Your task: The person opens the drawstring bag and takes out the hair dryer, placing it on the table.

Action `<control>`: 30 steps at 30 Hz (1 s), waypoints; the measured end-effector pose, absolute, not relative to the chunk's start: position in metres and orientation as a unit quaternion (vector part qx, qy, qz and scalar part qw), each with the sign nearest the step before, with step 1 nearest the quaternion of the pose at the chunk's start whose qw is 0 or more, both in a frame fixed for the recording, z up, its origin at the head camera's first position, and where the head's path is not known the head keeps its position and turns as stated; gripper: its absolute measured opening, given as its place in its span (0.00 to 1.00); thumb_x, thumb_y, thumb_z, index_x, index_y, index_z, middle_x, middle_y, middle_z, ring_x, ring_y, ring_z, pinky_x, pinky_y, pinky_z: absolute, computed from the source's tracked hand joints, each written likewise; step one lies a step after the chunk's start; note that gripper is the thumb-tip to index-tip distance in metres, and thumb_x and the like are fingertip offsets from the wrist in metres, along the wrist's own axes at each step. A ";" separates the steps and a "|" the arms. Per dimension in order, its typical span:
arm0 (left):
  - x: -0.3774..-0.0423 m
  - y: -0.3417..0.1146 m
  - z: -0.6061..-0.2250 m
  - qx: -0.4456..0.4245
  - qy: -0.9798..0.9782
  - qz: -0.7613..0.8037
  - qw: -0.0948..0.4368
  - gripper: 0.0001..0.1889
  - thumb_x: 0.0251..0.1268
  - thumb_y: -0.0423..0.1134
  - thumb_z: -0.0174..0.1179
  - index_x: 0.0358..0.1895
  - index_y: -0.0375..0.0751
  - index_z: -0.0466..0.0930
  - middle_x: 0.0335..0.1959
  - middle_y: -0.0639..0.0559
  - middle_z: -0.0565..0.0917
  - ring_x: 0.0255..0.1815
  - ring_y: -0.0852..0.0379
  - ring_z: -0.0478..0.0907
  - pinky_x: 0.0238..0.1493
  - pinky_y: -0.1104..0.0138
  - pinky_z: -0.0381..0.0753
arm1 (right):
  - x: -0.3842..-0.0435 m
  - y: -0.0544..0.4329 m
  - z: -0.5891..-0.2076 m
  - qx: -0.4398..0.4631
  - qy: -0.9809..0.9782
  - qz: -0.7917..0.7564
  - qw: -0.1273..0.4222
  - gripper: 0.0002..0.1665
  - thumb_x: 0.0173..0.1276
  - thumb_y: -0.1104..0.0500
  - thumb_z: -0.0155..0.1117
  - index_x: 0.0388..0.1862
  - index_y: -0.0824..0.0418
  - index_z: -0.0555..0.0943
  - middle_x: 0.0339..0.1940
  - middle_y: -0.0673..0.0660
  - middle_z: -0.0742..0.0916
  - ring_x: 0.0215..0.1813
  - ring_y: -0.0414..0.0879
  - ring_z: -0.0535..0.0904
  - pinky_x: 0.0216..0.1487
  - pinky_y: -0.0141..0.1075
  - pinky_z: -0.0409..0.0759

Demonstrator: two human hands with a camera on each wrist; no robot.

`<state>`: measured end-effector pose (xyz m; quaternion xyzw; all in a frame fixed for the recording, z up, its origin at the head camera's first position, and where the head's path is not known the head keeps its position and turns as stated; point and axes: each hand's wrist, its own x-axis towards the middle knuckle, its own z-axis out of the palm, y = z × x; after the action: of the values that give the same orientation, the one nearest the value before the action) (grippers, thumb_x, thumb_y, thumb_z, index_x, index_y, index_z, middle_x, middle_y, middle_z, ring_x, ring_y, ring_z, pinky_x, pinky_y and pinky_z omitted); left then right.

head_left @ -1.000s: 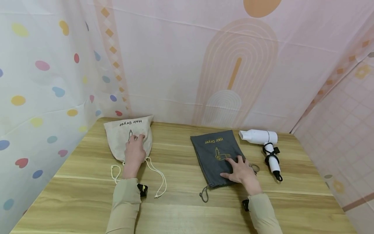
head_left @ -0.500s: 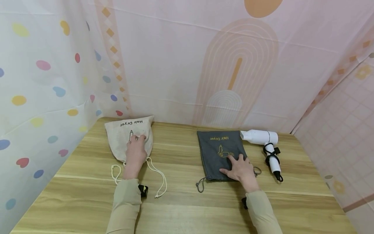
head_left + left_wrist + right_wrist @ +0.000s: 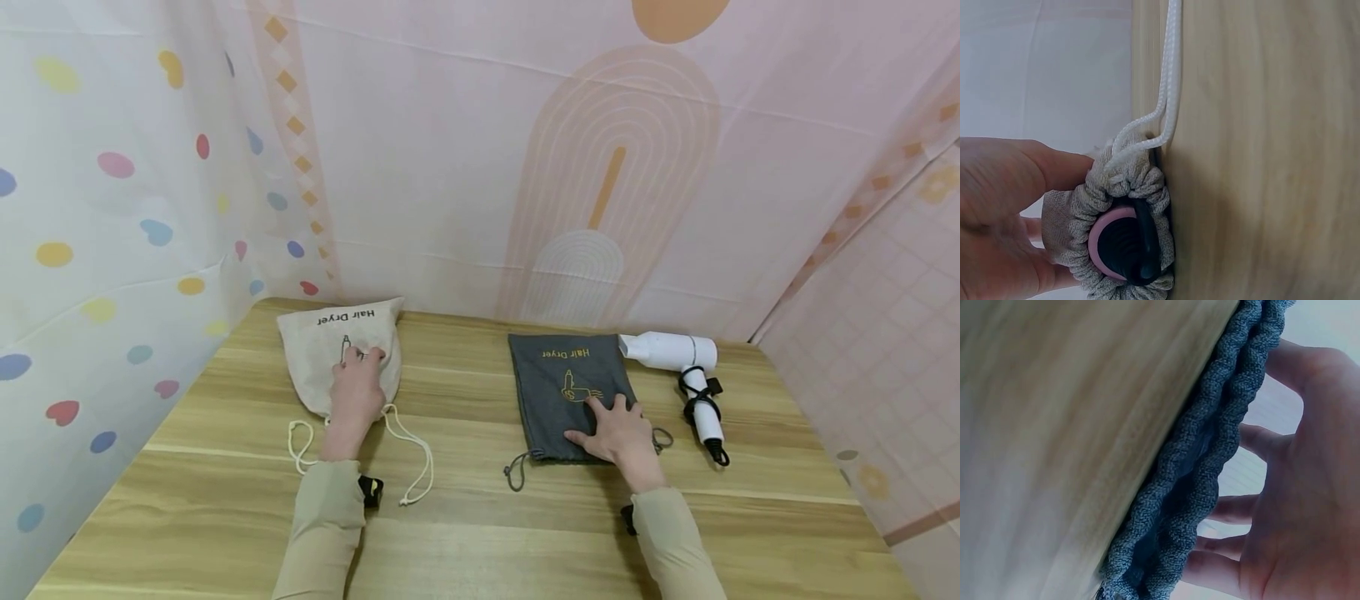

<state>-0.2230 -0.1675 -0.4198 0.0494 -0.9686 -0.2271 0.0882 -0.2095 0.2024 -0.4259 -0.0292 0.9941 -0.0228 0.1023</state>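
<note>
In the head view my left hand [image 3: 356,392] lies over a beige drawstring bag [image 3: 303,337] printed "Hair Dryer", its fingers and thumb bent over the bulging cloth. The left wrist view shows the thumb against the gathered mouth [image 3: 1094,206], with a black-and-pink handle end [image 3: 1122,244] inside. My right hand [image 3: 621,433] rests with spread fingers on a flat dark grey drawstring bag [image 3: 551,408], near its mouth. That bag has yellow lettering and a dryer drawing. In the right wrist view its ruffled opening [image 3: 1210,469] gapes slightly beside the fingers.
A white hair dryer [image 3: 667,352], its black cord wrapped round the handle, lies right of the grey bag, nozzle close to the bag's corner. White drawcords [image 3: 412,454] trail from the beige bag over the wooden table [image 3: 480,533]. Patterned cloth [image 3: 420,167] stands behind.
The grey bag has turned straighter and shifted right and away from me under my right hand, nearer the dryer. The beige bag has slid slightly right with my left hand.
</note>
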 end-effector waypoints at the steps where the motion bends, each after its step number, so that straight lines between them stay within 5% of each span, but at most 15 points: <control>1: -0.223 -0.167 -0.420 0.048 -0.969 -0.224 0.088 0.28 0.50 0.19 0.49 0.59 0.36 0.69 0.59 0.24 0.64 0.48 0.22 0.68 0.36 0.40 0.77 | -0.209 0.202 -0.426 -0.029 0.994 -0.022 0.102 0.44 0.61 0.29 0.55 0.71 0.51 0.65 0.65 0.74 0.68 0.61 0.74 0.67 0.50 0.62 0.74; 12: -0.221 -0.161 -0.421 0.011 -0.976 -0.192 0.102 0.28 0.47 0.21 0.54 0.58 0.35 0.71 0.57 0.25 0.67 0.46 0.24 0.71 0.43 0.42 0.74 | -0.207 0.203 -0.425 -0.028 0.995 -0.020 0.098 0.45 0.61 0.30 0.55 0.71 0.50 0.65 0.65 0.72 0.69 0.61 0.74 0.68 0.46 0.61 0.76; 20: -0.219 -0.152 -0.423 -0.018 -0.973 -0.196 0.122 0.30 0.45 0.22 0.57 0.58 0.37 0.70 0.55 0.28 0.71 0.41 0.28 0.73 0.35 0.47 0.75 | -0.206 0.201 -0.425 -0.029 0.995 -0.017 0.098 0.44 0.61 0.31 0.56 0.70 0.50 0.66 0.65 0.71 0.70 0.59 0.72 0.69 0.47 0.61 0.76; 30: -0.218 -0.141 -0.429 -0.069 -0.966 -0.180 0.171 0.30 0.39 0.24 0.61 0.54 0.37 0.73 0.48 0.31 0.76 0.38 0.34 0.75 0.40 0.48 0.74 | -0.206 0.201 -0.425 -0.030 0.994 -0.018 0.101 0.43 0.61 0.31 0.57 0.70 0.51 0.66 0.64 0.71 0.70 0.58 0.72 0.70 0.46 0.61 0.76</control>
<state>-0.2175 -0.1407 -0.4285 -0.0686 -0.9663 -0.1799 0.1710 -0.2062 0.2013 -0.4255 -0.0302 0.9942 -0.0184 0.1012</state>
